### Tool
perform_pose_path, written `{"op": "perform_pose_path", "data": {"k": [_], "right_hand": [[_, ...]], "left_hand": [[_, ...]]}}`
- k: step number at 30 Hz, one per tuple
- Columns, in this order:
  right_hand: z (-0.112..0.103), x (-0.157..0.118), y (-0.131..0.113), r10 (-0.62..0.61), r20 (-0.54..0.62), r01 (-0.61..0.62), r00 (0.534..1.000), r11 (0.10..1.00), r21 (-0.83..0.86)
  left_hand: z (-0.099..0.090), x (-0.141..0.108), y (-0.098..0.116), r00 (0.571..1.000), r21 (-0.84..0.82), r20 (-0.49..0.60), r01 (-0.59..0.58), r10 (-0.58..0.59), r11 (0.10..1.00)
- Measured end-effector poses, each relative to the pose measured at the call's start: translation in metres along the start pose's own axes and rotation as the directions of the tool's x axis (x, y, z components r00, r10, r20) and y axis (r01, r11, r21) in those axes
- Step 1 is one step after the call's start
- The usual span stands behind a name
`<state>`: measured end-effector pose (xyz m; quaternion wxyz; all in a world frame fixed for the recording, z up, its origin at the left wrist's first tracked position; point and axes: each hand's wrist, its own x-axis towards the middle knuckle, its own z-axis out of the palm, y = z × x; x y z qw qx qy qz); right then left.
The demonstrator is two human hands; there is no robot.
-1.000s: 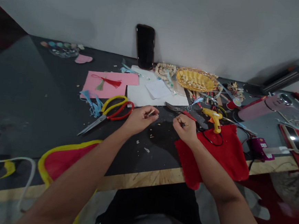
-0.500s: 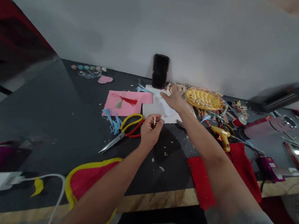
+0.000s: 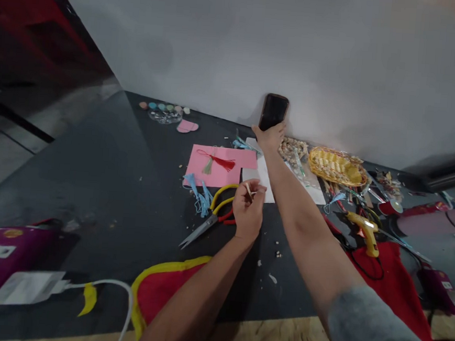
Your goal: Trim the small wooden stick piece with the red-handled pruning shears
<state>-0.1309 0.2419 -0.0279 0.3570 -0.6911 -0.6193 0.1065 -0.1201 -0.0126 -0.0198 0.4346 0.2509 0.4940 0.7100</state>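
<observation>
My left hand (image 3: 248,211) is closed above the black table, with a small pale stick-like piece (image 3: 249,191) pinched between its fingers. At the back, my right hand (image 3: 270,137) grips the lower end of a dark phone (image 3: 275,110), thumb on one side and fingers on the other. The phone leans tilted at the wall. Beside my left hand lie scissors (image 3: 216,217) with yellow and red handles, blades toward me. White paper (image 3: 266,181) lies beneath my right forearm, partly hidden. Left of it, a red tassel (image 3: 223,163) and a green tassel (image 3: 208,166) rest on pink sheets (image 3: 199,175).
A yellow basket (image 3: 332,165) stands at the back right, near a yellow glue gun (image 3: 367,229) and red cloth (image 3: 393,273). Blue tassels (image 3: 200,194) lie by the scissors. A yellow-edged red piece (image 3: 163,286) and a white cable (image 3: 112,283) are near the front edge.
My right hand has moved from beside the basket to the phone and taken hold of its lower end; the phone now tilts. My left hand still holds the pale piece. The view has shifted.
</observation>
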Motion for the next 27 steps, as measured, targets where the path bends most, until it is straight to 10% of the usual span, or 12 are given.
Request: {"op": "perform_pose_path", "data": {"k": [27], "right_hand": [[-0.001, 0.013, 0.017, -0.076, 0.006, 0.076, 0.997, 0.997, 0.009]], "left_hand": [[0.003, -0.003, 0.008, 0.999, -0.182, 0.000, 0.048, -0.049, 0.982]]}}
